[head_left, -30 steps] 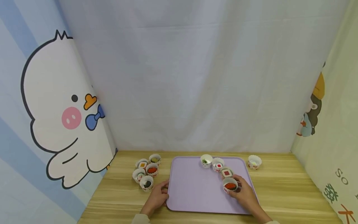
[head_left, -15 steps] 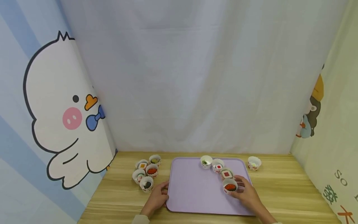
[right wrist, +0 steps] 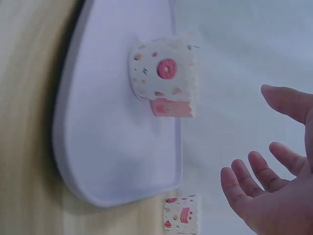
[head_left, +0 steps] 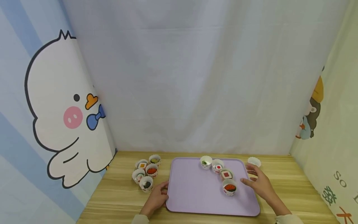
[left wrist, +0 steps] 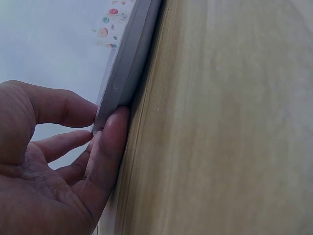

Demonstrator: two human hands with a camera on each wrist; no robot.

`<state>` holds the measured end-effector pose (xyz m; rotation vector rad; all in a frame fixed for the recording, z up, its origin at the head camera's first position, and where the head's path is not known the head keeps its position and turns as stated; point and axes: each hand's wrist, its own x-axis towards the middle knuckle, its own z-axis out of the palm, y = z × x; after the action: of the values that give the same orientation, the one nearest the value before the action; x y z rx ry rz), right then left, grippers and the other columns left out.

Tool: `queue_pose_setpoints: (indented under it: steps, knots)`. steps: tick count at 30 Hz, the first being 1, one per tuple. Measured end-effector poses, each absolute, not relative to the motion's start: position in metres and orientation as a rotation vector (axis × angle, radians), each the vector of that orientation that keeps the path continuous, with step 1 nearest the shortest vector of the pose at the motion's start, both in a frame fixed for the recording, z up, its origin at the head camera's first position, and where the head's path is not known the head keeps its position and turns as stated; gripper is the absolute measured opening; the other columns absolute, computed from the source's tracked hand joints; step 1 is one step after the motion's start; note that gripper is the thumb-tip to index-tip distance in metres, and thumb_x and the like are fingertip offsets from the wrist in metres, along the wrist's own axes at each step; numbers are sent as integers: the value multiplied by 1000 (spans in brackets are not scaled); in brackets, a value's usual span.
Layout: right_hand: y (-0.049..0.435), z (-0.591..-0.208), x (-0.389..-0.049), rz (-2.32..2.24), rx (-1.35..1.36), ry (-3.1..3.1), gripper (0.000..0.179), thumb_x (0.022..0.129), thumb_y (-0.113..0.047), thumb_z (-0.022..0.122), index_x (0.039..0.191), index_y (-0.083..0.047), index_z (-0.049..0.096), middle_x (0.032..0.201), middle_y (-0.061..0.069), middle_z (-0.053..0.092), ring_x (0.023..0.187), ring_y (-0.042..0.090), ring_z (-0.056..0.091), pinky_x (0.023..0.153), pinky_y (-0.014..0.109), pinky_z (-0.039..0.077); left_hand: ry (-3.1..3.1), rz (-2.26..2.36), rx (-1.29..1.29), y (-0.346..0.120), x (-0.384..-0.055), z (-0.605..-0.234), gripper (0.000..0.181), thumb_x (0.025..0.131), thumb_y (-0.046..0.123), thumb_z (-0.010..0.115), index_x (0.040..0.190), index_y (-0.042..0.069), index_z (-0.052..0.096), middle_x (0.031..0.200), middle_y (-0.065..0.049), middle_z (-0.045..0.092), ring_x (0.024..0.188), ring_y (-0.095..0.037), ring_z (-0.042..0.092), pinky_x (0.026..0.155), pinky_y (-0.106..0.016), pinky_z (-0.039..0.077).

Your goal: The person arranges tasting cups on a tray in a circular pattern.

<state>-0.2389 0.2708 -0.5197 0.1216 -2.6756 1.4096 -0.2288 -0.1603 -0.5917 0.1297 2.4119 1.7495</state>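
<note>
The wooden desk [head_left: 282, 193] is carrying a lilac tray [head_left: 195, 189]. My left hand [head_left: 156, 199] is gripping the tray's near left edge, thumb on top and fingers beneath. My right hand [head_left: 258, 183] is hovering over the tray's right edge, fingers spread and holding nothing. The paper cup with the red filling [head_left: 230, 189] is sitting on the tray just left of that hand, with three more cups behind it.
</note>
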Motion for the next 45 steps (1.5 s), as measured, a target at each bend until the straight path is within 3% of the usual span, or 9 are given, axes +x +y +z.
queue_pose_setpoints:
  steps: [5, 10, 13, 17, 20, 23, 27, 38, 45]
  knots:
    - [280, -511, -241, 1361, 116, -2669, 71, 85, -24, 76, 141, 1, 42, 135, 24, 55, 123, 40, 53, 92, 34, 54, 2414, 1741, 129, -160, -226, -591, 70, 70, -9, 54, 139, -10, 45, 114, -22, 59, 86, -18, 62, 47, -32, 54]
    - [287, -504, -244, 1354, 133, -2655, 71, 87, -24, 74, 144, 1, 39, 138, 25, 51, 123, 40, 51, 95, 40, 54, 2395, 1756, 129, -160, -225, -591, 70, 70, -9, 54, 139, -10, 45, 113, -21, 58, 84, -18, 62, 48, -33, 55]
    - [293, -500, -250, 1411, 119, -2646, 74, 88, -25, 73, 146, 1, 36, 142, 25, 46, 127, 41, 48, 90, 24, 54, 2395, 1761, 131, -160, -225, -590, 70, 70, -9, 53, 139, -11, 45, 113, -22, 59, 84, -17, 62, 48, -33, 55]
    - [302, -502, -257, 1467, 89, -2653, 78, 89, -28, 72, 148, 1, 31, 145, 26, 41, 130, 43, 45, 80, 6, 43, 2391, 1773, 139, -161, -225, -590, 69, 70, -10, 52, 139, -10, 45, 114, -23, 59, 85, -18, 63, 48, -34, 56]
    - [309, -507, -262, 1433, 81, -2677, 79, 89, -27, 72, 149, 2, 29, 146, 27, 40, 130, 43, 44, 83, 13, 46, 2380, 1779, 137, -162, -226, -593, 70, 70, -10, 52, 139, -10, 44, 116, -24, 58, 86, -19, 63, 49, -36, 57]
    - [314, -512, -266, 1397, 81, -2693, 79, 88, -24, 72, 148, 4, 28, 146, 29, 38, 130, 46, 42, 96, 35, 49, 2357, 1789, 124, -164, -228, -596, 71, 71, -10, 53, 141, -10, 43, 118, -25, 56, 87, -19, 62, 50, -37, 57]
    - [318, -514, -270, 1411, 51, -2691, 80, 88, -23, 72, 148, 4, 27, 148, 30, 35, 133, 49, 38, 104, 60, 40, 2330, 1804, 110, -166, -229, -598, 71, 71, -10, 55, 142, -8, 43, 121, -25, 54, 86, -18, 61, 51, -37, 57]
    - [324, -517, -280, 1420, -37, -2710, 81, 90, -23, 70, 150, 5, 24, 152, 30, 30, 135, 49, 34, 107, 62, 37, 2257, 1850, 103, -169, -230, -598, 68, 76, -11, 57, 142, -6, 44, 120, -23, 55, 86, -16, 61, 57, -38, 60]
    - [328, -526, -285, 1390, -116, -2693, 79, 90, -22, 70, 149, 6, 26, 150, 31, 32, 135, 50, 34, 105, 62, 39, 2302, 1844, 96, -168, -229, -596, 65, 75, -8, 58, 139, -6, 47, 113, -21, 56, 86, -16, 58, 53, -38, 59]
